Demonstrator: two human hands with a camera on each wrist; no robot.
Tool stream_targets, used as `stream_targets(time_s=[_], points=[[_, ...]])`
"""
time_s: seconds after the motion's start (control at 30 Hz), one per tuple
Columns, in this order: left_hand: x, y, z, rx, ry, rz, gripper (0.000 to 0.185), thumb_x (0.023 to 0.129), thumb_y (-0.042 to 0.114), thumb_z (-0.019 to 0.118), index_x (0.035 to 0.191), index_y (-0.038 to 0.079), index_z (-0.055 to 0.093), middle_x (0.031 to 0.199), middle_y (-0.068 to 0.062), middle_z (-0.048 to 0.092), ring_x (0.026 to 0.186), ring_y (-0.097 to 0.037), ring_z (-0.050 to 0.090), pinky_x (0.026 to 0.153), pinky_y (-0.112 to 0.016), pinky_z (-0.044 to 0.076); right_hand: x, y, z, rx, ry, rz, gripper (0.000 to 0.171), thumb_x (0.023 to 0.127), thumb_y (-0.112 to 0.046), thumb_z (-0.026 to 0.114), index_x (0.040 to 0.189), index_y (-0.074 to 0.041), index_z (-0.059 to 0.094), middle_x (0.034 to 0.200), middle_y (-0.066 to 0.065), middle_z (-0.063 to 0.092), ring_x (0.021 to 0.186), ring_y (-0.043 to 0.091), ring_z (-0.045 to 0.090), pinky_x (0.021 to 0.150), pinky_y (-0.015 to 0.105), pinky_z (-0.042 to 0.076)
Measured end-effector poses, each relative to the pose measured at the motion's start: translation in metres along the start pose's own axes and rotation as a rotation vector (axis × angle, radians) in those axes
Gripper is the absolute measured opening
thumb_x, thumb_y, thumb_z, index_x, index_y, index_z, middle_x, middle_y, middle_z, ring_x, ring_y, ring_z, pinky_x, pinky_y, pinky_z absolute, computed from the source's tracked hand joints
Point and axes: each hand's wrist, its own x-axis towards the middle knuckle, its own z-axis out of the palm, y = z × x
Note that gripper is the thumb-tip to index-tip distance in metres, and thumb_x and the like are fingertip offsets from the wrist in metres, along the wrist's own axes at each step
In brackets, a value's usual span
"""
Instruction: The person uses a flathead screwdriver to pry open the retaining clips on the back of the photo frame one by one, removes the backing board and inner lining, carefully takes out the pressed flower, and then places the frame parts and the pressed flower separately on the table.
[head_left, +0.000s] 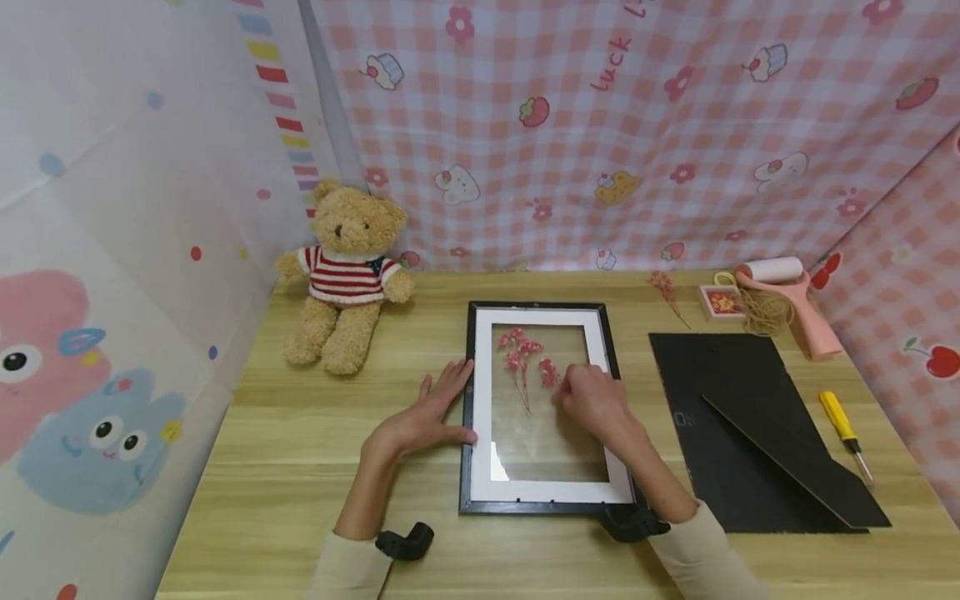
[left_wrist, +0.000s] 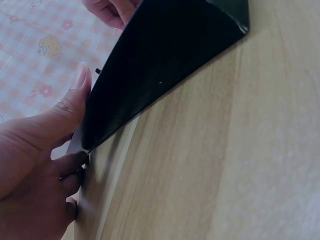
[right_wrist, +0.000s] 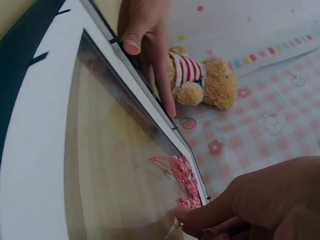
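Observation:
A black picture frame point(head_left: 465, 483) lies on the table, a white mat point(head_left: 482, 400) round its glass pane point(head_left: 551, 450). My left hand point(head_left: 416, 425) rests along the frame's left edge, fingers spread and thumb touching the rim. Over the glass, my right hand point(head_left: 596, 404) pinches a small sprig of pink dried flowers point(head_left: 549, 372) between thumb and fingertips. Another pink sprig point(head_left: 522, 357) with thin stems lies on the glass, to the left of the held one. In the right wrist view, the pink blossoms point(right_wrist: 185, 175) bunch together beside the pinching fingertips point(right_wrist: 187, 215).
A teddy bear point(head_left: 345, 275) sits at the back left. To the right lie black backing boards point(head_left: 727, 367) and a yellow screwdriver point(head_left: 837, 417). Farther back are a third sprig point(head_left: 666, 289), a small box point(head_left: 722, 302), twine point(head_left: 768, 312) and a pink-handled lint roller point(head_left: 813, 321).

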Motion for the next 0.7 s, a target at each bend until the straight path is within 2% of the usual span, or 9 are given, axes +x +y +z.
stream_targets(time_s=[0.13, 0.2, 0.27, 0.43, 0.53, 0.7], points=[[0.001, -0.001, 0.000, 0.002, 0.001, 0.008, 0.124, 0.090, 0.055, 0.086, 0.179, 0.025, 0.004, 0.185, -0.015, -0.003, 0.172, -0.033, -0.008, 0.136, -0.055, -0.017, 0.002, 0.000, 0.001, 0.035, 0.002, 0.049, 0.015, 0.097, -0.014, 0.083, 0.085, -0.005, 0.079, 0.080, 0.008, 0.074, 0.070, 0.022, 0.061, 0.065, 0.045, 0.054], [0.001, -0.002, 0.000, 0.004, 0.000, 0.007, 0.124, 0.091, 0.054, 0.086, 0.179, 0.025, 0.003, 0.185, -0.015, -0.003, 0.172, -0.033, -0.008, 0.136, -0.055, -0.017, -0.003, -0.007, -0.008, 0.061, -0.026, 0.084, 0.016, 0.098, -0.014, 0.082, 0.087, -0.004, 0.079, 0.081, 0.009, 0.073, 0.073, 0.023, 0.062, 0.069, 0.047, 0.055], [0.001, -0.002, 0.000, 0.006, -0.001, 0.003, 0.124, 0.091, 0.054, 0.086, 0.179, 0.025, 0.003, 0.185, -0.015, -0.003, 0.172, -0.033, -0.008, 0.136, -0.055, -0.017, -0.002, -0.007, -0.007, 0.069, -0.033, 0.094, 0.016, 0.099, -0.015, 0.082, 0.087, -0.004, 0.079, 0.082, 0.009, 0.073, 0.075, 0.023, 0.062, 0.071, 0.047, 0.055], [0.000, -0.002, 0.000, 0.002, -0.002, -0.006, 0.125, 0.090, 0.055, 0.086, 0.179, 0.025, 0.004, 0.185, -0.015, -0.003, 0.172, -0.032, -0.008, 0.136, -0.055, -0.017, -0.004, -0.003, -0.006, 0.115, -0.052, 0.087, 0.019, 0.099, -0.016, 0.082, 0.084, -0.007, 0.076, 0.082, 0.006, 0.071, 0.076, 0.020, 0.059, 0.066, 0.038, 0.049], [-0.001, -0.001, 0.000, -0.002, -0.004, -0.007, 0.125, 0.090, 0.055, 0.086, 0.179, 0.025, 0.004, 0.185, -0.015, -0.003, 0.172, -0.032, -0.009, 0.136, -0.054, -0.017, -0.003, 0.005, -0.005, 0.209, -0.059, 0.055, 0.019, 0.099, -0.015, 0.082, 0.083, -0.005, 0.076, 0.082, 0.006, 0.071, 0.073, 0.018, 0.058, 0.063, 0.031, 0.044], [-0.001, 0.001, -0.001, 0.004, -0.004, -0.003, 0.125, 0.090, 0.056, 0.086, 0.179, 0.024, 0.004, 0.185, -0.014, -0.003, 0.172, -0.032, -0.008, 0.136, -0.054, -0.016, 0.003, 0.024, -0.014, 0.405, -0.090, 0.037, 0.012, 0.099, -0.008, 0.079, 0.090, 0.000, 0.078, 0.089, 0.010, 0.074, 0.079, 0.018, 0.059, 0.069, 0.028, 0.048]])
